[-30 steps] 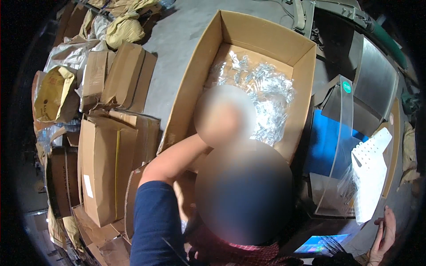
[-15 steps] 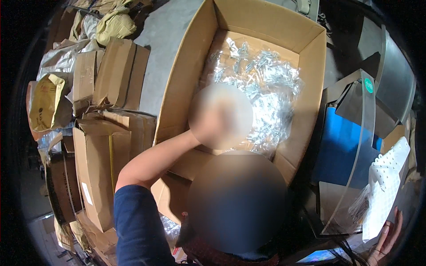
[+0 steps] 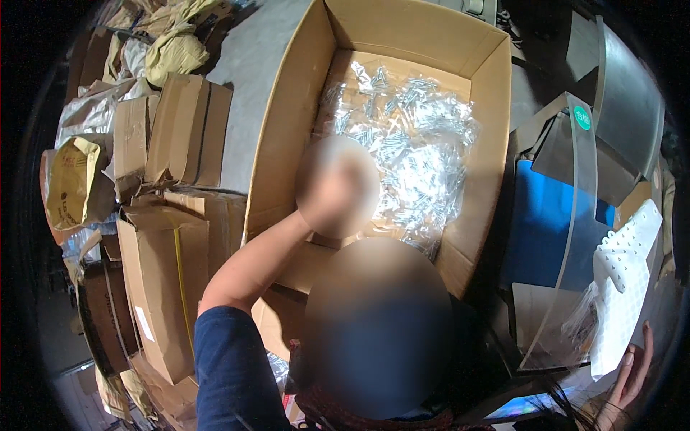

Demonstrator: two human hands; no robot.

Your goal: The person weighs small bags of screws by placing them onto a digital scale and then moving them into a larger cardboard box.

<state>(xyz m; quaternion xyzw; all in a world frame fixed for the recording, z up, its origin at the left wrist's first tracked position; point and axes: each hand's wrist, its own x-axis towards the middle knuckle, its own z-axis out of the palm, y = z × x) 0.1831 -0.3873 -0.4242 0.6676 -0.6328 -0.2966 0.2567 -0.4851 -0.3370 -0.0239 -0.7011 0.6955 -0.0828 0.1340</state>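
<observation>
The left hand (image 3: 336, 188) reaches into the open cardboard box (image 3: 287, 136) over its clear bags of small metal parts (image 3: 410, 154), its grip blurred beyond telling, so a thin bag could likely snag and tear.

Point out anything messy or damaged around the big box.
Left of the open box, flattened cartons lie heaped and leaning, with crumpled bags thrown on top. The small clear packets inside sit in a loose pile, none spilled outside.
</observation>
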